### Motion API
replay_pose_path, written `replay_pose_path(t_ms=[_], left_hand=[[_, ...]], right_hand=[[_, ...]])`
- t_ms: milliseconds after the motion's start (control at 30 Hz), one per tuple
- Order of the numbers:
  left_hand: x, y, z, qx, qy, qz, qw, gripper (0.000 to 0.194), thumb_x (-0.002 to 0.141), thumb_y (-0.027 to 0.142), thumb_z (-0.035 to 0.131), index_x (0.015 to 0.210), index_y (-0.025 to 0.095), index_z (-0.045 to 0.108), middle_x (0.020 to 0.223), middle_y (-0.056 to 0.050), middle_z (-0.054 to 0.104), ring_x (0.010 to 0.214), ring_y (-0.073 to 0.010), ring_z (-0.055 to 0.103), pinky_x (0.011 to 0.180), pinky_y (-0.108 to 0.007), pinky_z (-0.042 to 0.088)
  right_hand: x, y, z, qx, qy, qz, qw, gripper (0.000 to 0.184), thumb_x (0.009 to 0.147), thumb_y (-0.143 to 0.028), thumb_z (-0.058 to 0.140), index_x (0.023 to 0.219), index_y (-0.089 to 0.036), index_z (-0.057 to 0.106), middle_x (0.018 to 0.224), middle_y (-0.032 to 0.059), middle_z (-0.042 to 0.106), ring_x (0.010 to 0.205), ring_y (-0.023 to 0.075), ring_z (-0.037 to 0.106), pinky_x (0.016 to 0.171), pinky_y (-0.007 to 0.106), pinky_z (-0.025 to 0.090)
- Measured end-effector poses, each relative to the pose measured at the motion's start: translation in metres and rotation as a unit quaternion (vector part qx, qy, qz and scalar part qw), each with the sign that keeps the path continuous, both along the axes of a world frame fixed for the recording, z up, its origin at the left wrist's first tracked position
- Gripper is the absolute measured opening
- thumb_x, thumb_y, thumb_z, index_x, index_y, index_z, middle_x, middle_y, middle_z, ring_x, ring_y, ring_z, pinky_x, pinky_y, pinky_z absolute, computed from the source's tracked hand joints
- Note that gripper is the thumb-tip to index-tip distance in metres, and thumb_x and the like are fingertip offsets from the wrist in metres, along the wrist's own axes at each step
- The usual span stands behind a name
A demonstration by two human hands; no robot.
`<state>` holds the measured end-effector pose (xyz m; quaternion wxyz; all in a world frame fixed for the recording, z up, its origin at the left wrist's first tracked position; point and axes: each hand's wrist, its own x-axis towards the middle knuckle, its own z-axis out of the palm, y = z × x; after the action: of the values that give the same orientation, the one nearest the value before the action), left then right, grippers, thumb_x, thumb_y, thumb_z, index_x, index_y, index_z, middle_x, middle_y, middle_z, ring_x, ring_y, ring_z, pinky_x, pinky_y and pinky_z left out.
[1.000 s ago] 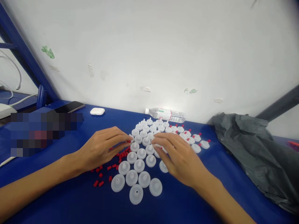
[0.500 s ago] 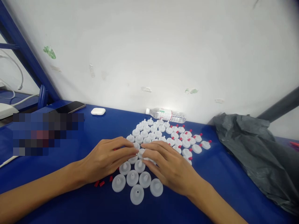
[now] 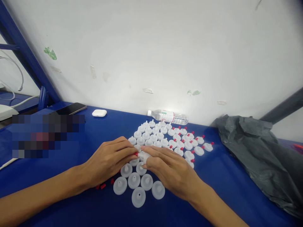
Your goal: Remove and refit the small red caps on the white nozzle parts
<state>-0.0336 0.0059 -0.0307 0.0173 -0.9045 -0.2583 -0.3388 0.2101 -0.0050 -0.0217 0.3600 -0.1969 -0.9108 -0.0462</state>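
Note:
Between the fingertips of my left hand [image 3: 110, 157] is a small red tip cap [image 3: 136, 154], pinched at the nozzle end of a white cap. My right hand [image 3: 169, 165] grips this white nozzle cap [image 3: 143, 156], tilted so its spout points left; my fingers hide part of it. Round white nozzle caps [image 3: 139, 197] lie spout-up on the blue table in front of and behind my hands. Caps with red tips [image 3: 199, 151] are gathered beyond my right hand. A few loose red tip caps [image 3: 103, 186] lie below my left wrist.
A clear bottle [image 3: 168, 116] lies on its side against the white wall. A white earbud case [image 3: 99, 113] and a phone [image 3: 75, 108] rest at the back left. A dark plastic bag [image 3: 258, 154] covers the right side of the table [image 3: 94, 209].
My right hand has turned the white nozzle cap so its spout faces left. The red tip cap now shows at my left fingertips, against the spout.

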Motion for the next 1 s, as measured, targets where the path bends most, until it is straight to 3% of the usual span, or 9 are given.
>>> replay_pose_path(t_ms=[167,400,700,800,867,1000], left_hand=[[0.003,-0.005,0.001,-0.041,-0.027,-0.027,0.998,0.016,0.095,0.006,0.05,0.104,0.016,0.059,0.091,-0.007,0.066,0.084,-0.0179,0.056,0.073,-0.032,0.05],[0.004,-0.012,0.005,-0.068,-0.043,-0.049,0.996,0.019,0.092,0.001,0.045,0.092,0.017,0.055,0.08,-0.004,0.059,0.078,-0.0172,0.051,0.069,-0.032,0.045],[0.012,-0.02,0.013,-0.04,-0.06,-0.055,0.996,0.017,0.092,0.003,0.045,0.089,0.018,0.051,0.072,-0.002,0.055,0.07,-0.0165,0.046,0.064,-0.031,0.04],[0.008,-0.018,0.019,-0.033,-0.051,-0.045,0.997,0.012,0.096,0.009,0.046,0.091,0.018,0.054,0.075,-0.003,0.058,0.073,-0.017,0.05,0.067,-0.032,0.043],[0.003,-0.013,0.021,-0.025,-0.037,-0.034,0.998,0.012,0.097,0.012,0.047,0.097,0.017,0.057,0.08,-0.004,0.063,0.077,-0.0172,0.053,0.072,-0.033,0.045],[-0.006,0.0,0.021,-0.005,-0.033,0.024,0.999,0.017,0.098,0.015,0.046,0.099,0.018,0.063,0.082,-0.003,0.067,0.078,-0.0162,0.056,0.073,-0.031,0.047]], right_hand=[[-0.005,-0.003,0.004,0.022,0.028,0.018,0.999,0.011,0.093,-0.008,0.057,0.087,-0.016,0.061,0.121,0.0131,0.071,0.115,0.0185,0.066,0.097,0.032,0.058],[-0.014,-0.014,0.013,0.069,0.029,0.027,0.997,0.023,0.087,-0.001,0.058,0.07,-0.017,0.06,0.114,0.0156,0.073,0.11,0.0208,0.069,0.096,0.03,0.058],[-0.012,-0.012,0.016,0.119,0.035,0.058,0.991,0.027,0.085,-0.001,0.06,0.064,-0.018,0.058,0.108,0.0154,0.075,0.112,0.0221,0.068,0.097,0.03,0.057],[-0.011,-0.01,0.02,0.111,0.014,0.036,0.993,0.018,0.087,-0.004,0.06,0.075,-0.017,0.062,0.115,0.0153,0.072,0.115,0.0226,0.066,0.098,0.031,0.057],[-0.006,-0.006,0.02,0.101,-0.017,0.005,0.995,0.016,0.09,-0.005,0.055,0.093,-0.017,0.065,0.123,0.0153,0.068,0.116,0.0229,0.064,0.096,0.035,0.057],[0.015,0.009,0.014,0.072,-0.092,-0.074,0.99,0.043,0.09,0.0,0.043,0.124,-0.022,0.057,0.124,0.0137,0.063,0.108,0.0233,0.064,0.085,0.039,0.059]])
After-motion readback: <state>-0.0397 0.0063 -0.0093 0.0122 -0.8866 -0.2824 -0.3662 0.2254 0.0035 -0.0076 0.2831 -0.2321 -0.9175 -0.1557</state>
